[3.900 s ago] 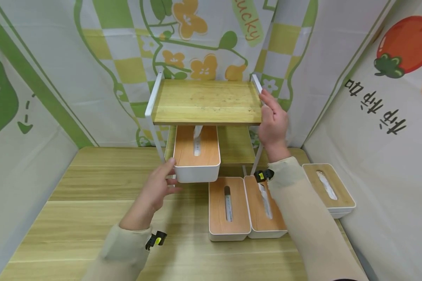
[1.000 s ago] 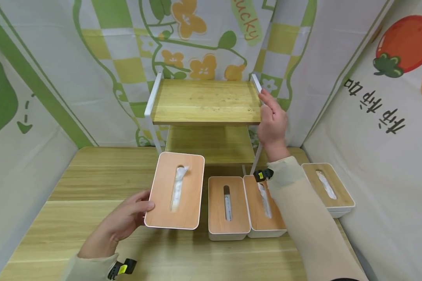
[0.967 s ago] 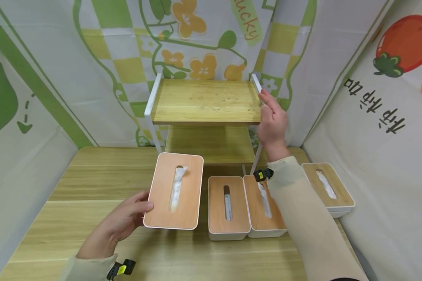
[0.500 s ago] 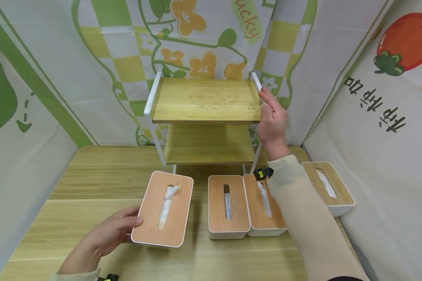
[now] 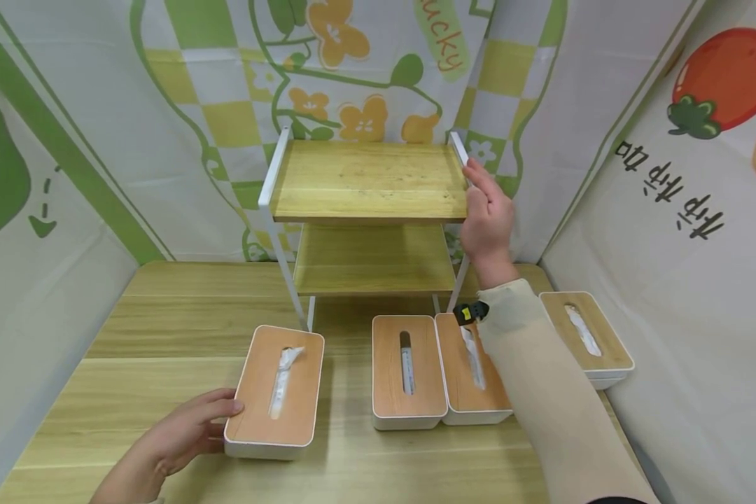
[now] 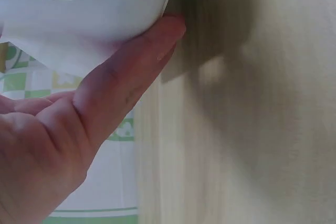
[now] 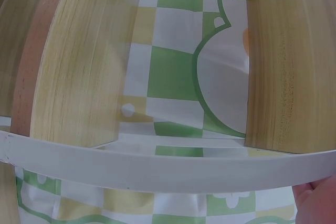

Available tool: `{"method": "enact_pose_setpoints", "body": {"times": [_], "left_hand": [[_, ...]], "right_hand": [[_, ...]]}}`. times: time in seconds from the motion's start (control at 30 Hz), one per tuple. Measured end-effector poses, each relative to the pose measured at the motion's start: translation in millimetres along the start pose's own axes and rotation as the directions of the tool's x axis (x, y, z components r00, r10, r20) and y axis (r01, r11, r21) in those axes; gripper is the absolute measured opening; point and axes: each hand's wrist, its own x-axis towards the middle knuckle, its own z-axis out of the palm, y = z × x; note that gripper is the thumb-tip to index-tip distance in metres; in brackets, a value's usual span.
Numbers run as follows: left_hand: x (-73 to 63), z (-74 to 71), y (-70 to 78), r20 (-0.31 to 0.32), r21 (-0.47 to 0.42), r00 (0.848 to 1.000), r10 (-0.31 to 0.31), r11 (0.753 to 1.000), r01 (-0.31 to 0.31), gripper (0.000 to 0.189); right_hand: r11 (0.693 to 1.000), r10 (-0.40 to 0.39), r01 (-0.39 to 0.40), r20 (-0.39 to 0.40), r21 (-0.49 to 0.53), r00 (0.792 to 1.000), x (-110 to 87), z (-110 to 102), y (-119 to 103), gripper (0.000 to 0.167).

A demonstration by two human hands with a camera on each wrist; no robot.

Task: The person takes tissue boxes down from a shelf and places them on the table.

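Note:
In the head view my left hand [image 5: 185, 430] holds a white tissue box [image 5: 275, 385] with a wood-look lid, thumb over the lid's left edge and fingers against its side. A tissue pokes out of its slot. The box sits low over the table, left of the shelf, turned slightly. In the left wrist view a finger lies along the white box wall [image 6: 79, 3]. My right hand [image 5: 488, 224] grips the right side frame of a two-tier wooden shelf [image 5: 368, 178]. In the right wrist view only a bit of that hand shows beside the white metal bar [image 7: 157, 169].
Two tissue boxes stand side by side before the shelf, one with a grey slot [image 5: 409, 367] and one partly under my right forearm [image 5: 479, 371]. Another tissue box [image 5: 589, 336] sits at the table's right edge. The table [image 5: 164, 315] meets patterned cloth walls behind and beside it.
My left hand has drawn the tissue box off the lower shelf tier, then carried it left, toward me and down to the table. The right hand has stayed at the shelf frame.

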Motion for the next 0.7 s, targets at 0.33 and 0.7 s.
{"method": "enact_pose_setpoints", "body": {"times": [0.33, 0.7], "left_hand": [[3.0, -7.3, -9.5, 0.023, -0.035, 0.999, 0.033, 0.999, -0.032, 0.071], [-0.6, -18.8, -4.1, -0.059, 0.124, 0.998, -0.008, 0.992, 0.015, 0.075]], "right_hand": [[1.000, 0.012, -0.012, 0.007, 0.006, 1.000, -0.7, -1, -1, 0.048], [1.000, 0.017, -0.017, 0.011, -0.004, 1.000, -0.9, -1, -2, 0.048]]}}
